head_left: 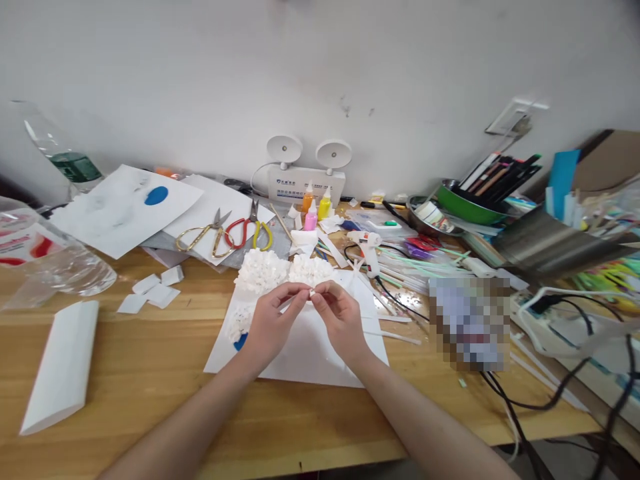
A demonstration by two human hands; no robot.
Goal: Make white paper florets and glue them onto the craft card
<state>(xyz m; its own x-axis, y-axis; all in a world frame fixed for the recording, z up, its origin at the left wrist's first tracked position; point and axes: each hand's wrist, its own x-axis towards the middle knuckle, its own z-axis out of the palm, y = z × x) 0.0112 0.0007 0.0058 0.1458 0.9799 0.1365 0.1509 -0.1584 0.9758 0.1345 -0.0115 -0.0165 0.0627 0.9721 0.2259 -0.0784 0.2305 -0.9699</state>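
Thumb and fingers of my left hand (277, 317) meet those of my right hand (339, 313) above a white sheet of paper (320, 363). Pinched between both hands is a small white piece (313, 292), perhaps crumpled paper; most of it is hidden by the fingertips. Just beyond the hands lie fluffy white clusters of crumpled bits, one at the left (261, 269) and one straight ahead (310, 268). A smaller cluster (241, 321) with a blue patch (241, 342) shows beside my left wrist.
Gold-handled scissors (210, 233), pliers (250, 230), paint bottles (311, 215) and a glue gun (367, 250) lie beyond the sheet. White paper squares (150, 292), a folded white paper (63, 363) and plastic bottles (55, 247) are leftward. Cables (520, 400) run along the right.
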